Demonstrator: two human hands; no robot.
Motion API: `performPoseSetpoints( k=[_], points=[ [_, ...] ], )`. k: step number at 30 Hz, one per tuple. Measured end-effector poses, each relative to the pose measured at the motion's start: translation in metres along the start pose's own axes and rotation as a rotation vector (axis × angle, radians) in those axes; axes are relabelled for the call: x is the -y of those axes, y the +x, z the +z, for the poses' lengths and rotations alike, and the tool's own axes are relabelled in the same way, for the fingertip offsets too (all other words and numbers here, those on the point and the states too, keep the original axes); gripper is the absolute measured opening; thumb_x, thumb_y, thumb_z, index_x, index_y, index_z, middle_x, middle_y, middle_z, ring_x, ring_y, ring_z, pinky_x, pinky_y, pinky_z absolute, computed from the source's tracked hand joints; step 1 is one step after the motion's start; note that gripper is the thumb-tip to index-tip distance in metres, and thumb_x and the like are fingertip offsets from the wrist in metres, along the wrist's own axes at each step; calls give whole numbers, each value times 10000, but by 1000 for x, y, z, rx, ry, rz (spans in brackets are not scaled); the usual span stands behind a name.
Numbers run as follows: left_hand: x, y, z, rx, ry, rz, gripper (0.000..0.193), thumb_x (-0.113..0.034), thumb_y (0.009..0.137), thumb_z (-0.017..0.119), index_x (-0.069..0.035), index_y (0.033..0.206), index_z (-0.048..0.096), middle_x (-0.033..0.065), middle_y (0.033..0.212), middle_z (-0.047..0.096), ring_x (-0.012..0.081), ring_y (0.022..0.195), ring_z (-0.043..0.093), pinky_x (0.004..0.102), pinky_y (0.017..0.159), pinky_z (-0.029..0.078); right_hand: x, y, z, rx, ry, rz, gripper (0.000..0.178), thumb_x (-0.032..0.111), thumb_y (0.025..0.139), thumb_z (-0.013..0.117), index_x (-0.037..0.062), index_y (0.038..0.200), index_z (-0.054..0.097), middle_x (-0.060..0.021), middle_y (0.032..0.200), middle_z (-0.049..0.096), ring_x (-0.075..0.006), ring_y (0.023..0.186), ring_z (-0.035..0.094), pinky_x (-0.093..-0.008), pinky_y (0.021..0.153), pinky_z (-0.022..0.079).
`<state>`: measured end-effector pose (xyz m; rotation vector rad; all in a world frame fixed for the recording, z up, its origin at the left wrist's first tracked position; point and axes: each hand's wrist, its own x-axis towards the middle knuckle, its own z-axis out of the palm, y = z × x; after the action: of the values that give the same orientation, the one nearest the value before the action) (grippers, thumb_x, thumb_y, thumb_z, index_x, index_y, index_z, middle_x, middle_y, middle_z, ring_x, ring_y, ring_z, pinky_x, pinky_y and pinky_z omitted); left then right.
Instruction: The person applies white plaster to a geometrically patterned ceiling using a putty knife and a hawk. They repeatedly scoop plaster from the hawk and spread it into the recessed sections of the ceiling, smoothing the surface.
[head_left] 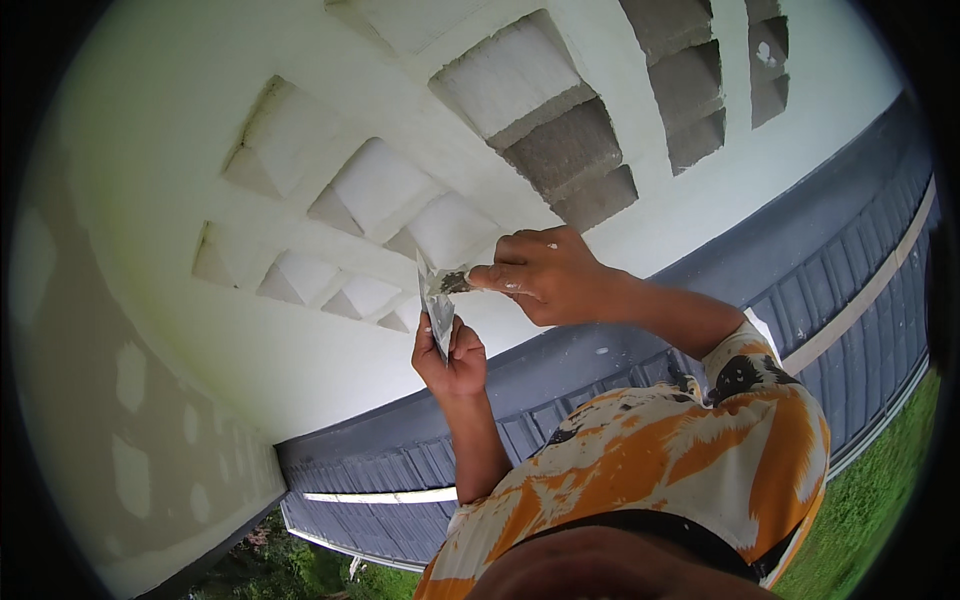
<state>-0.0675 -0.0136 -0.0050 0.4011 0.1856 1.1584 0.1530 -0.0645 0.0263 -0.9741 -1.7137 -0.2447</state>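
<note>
My left hand (452,358) is closed around a thin flat plate (440,318) tilted nearly upright, its face smeared with whitish paste. To its right my right hand (545,275) pinches a small dark scraper (453,283), mostly hidden by the fingers. The scraper's visible end meets or nearly meets the plate's paste-covered side. White specks mark the right hand's knuckle and finger. Just beyond both hands is a pale wall (365,362) with rows of square recesses. Several recesses, like the white recess (455,228) behind the plate, look coated; others, like the grey recess (570,150), show bare rough cement.
A dark grey ledge (700,255) runs along the wall's foot, above a dark tiled roof (830,310) with a pale wooden strip (850,305) on it. At left stands a side wall (130,430) with white patches. Grass (870,510) lies below the roof edge.
</note>
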Motion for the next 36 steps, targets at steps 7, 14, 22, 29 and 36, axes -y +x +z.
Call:
performPoseSetpoints(
  k=[7, 14, 22, 29, 36],
  points=[
    [-47, -13, -4, 183, 41, 98, 275, -146, 990, 397, 39, 1098, 570, 95, 865, 661, 113, 481, 437, 228, 365, 348, -68, 81, -57, -394, -515, -221, 278, 57, 741, 706, 213, 970, 735, -1, 836, 654, -195, 708, 618, -325, 575, 508],
    [-34, -29, 10, -241, 38, 177, 239, -140, 971, 394, 22, 1038, 556, 78, 752, 598, 105, 461, 395, 219, 340, 327, -121, 178, -89, -248, -661, -521, 209, 111, 798, 676, 204, 972, 745, -49, 933, 696, -258, 840, 609, -385, 750, 481],
    [-36, -35, -3, -349, 63, 210, 275, -127, 950, 367, 9, 1107, 547, 75, 766, 627, 98, 476, 456, 209, 323, 347, -148, 188, -80, -199, -658, -528, 213, 139, 785, 699, 227, 972, 752, -23, 940, 699, -232, 825, 593, -377, 748, 472],
    [-37, -34, -11, -352, 52, 196, 273, -127, 946, 375, 9, 1106, 549, 78, 767, 630, 101, 475, 461, 211, 318, 348, -145, 187, -78, -138, -640, -502, 206, 138, 792, 692, 224, 968, 758, -22, 943, 700, -223, 832, 584, -370, 748, 470],
    [-37, -32, -12, -358, 78, 199, 279, -137, 946, 384, 8, 1121, 546, 80, 780, 637, 104, 477, 485, 213, 324, 361, -141, 199, -93, -67, -805, -598, 261, 63, 737, 657, 195, 937, 761, -21, 920, 684, -218, 864, 575, -369, 781, 461]
  ],
)
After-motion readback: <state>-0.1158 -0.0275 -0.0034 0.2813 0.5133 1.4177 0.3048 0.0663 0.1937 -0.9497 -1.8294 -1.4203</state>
